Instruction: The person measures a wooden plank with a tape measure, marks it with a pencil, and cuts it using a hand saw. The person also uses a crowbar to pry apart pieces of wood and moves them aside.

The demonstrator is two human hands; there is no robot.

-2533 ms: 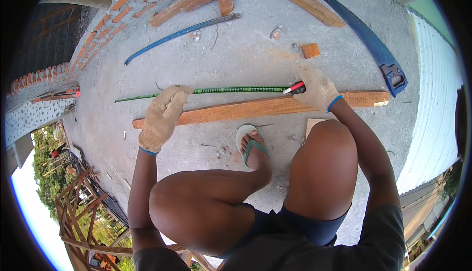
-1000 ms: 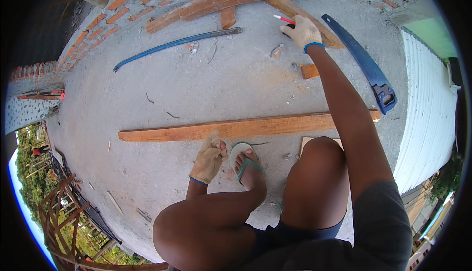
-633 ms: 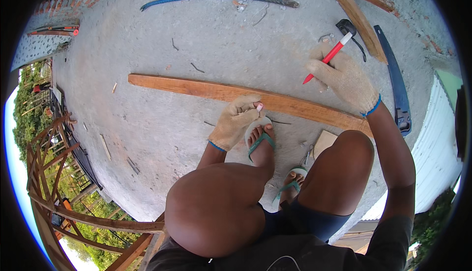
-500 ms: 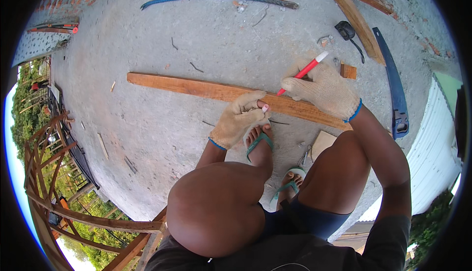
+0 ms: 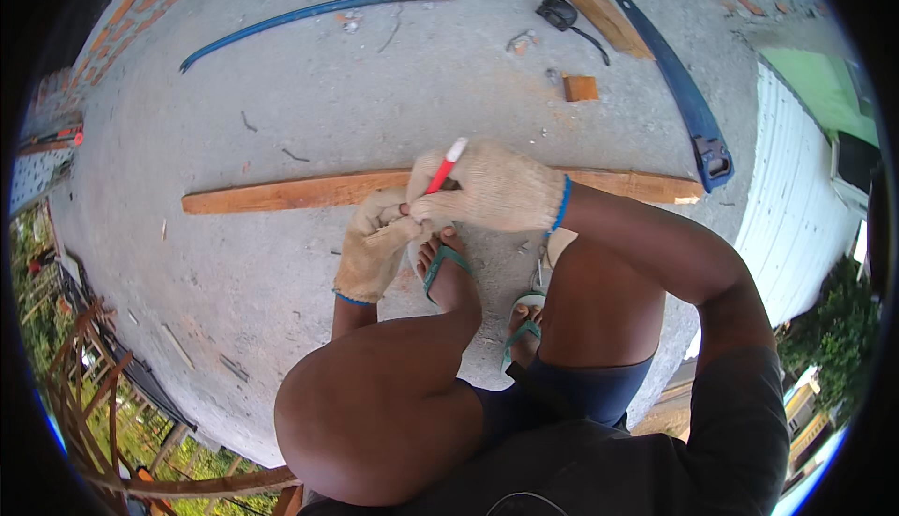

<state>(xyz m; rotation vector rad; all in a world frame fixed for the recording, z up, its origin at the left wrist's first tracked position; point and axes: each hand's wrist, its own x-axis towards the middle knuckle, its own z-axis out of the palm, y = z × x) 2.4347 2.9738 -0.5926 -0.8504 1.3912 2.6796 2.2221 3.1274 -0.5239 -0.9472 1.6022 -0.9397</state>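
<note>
My right hand (image 5: 506,188), in a knitted cream glove with a blue cuff, is closed round a red marker (image 5: 442,173) with a white end. The marker slants, its white end up and its lower end hidden by the fingers. Against those fingers rests my left hand (image 5: 368,252), gloved the same way and curled, with a bare fingertip showing. What it pinches is hidden where the hands meet. Just beyond both hands a long wooden plank (image 5: 281,195) lies across the concrete floor, its middle partly covered by my right hand.
A handsaw (image 5: 676,85) with a blue blade lies at the right. Near it are a black tape measure (image 5: 559,13), a small wood block (image 5: 580,88) and a timber piece (image 5: 590,3). A blue crowbar (image 5: 314,18) lies farther off. My sandalled feet (image 5: 449,268) are close to the plank.
My right hand has moved left with the marker, off the plank's right part, and met my left hand. The small pale pinkish thing seen at my left fingers is now hidden. The view has shifted.
</note>
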